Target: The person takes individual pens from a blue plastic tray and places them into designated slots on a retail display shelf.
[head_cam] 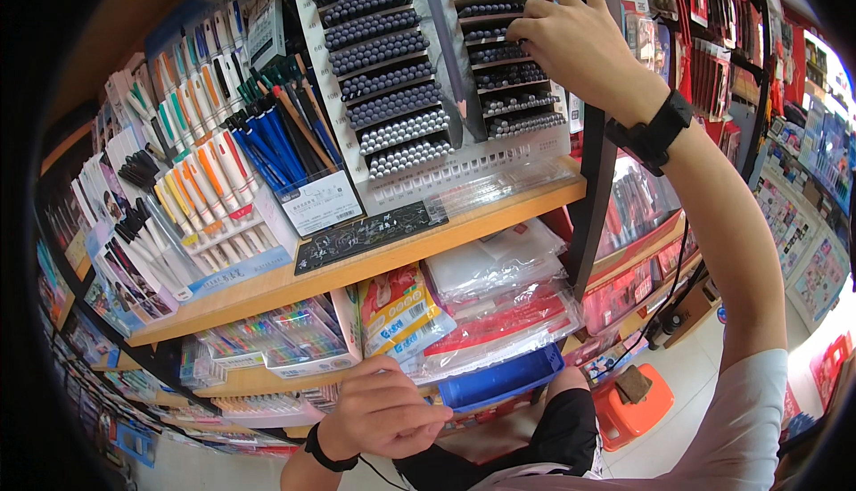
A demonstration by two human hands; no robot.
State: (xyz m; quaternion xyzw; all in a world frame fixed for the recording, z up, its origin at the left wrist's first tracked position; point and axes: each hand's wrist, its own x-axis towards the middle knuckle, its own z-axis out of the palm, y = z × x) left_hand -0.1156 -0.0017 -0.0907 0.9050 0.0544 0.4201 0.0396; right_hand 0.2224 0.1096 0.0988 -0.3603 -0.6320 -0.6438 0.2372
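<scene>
A cardboard pencil display rack (461,166) stands on the wooden shelf, its two columns of slots filled with dark and silver pencils seen end-on. My right hand (562,29) reaches to the upper part of the right column, fingertips at the dark pencil ends (491,33). Whether those fingers grip a pencil is hidden by the hand. Lower down, my left hand (388,411) hovers in front of the lower shelves with fingers curled in and nothing visible in them. Each wrist wears a black band.
Left of the rack are holders of blue pencils (267,146) and white-barrelled pens (207,183). A black scribbled board (374,233) lies on the wooden shelf (468,230). Below sit plastic-wrapped packs (498,290) and a blue tray (501,380). An orange stool (635,417) stands on the floor.
</scene>
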